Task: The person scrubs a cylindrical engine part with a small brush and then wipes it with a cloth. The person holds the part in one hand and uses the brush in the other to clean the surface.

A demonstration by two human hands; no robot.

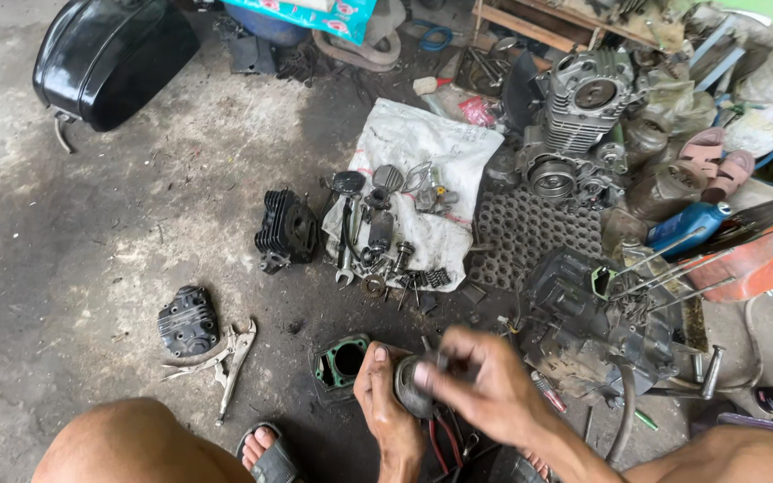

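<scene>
My left hand [385, 398] cups a round grey piston [411, 386] from the left and below. My right hand [485, 380] grips the same piston from the right, fingers curled over its top. Both hands hover low over the oily concrete floor between my knees. Just left of them lies a green base gasket [340, 360]. To the right stands a dirty engine crankcase [588, 326] with long studs [673, 268] sticking up.
A black finned cylinder [286, 228] and a white cloth [418, 192] with small parts and wrenches lie ahead. A cylinder head cover [188, 320] and locking pliers [230, 358] sit left. A black fuel tank [109, 55] is far left; another engine [579, 116] far right.
</scene>
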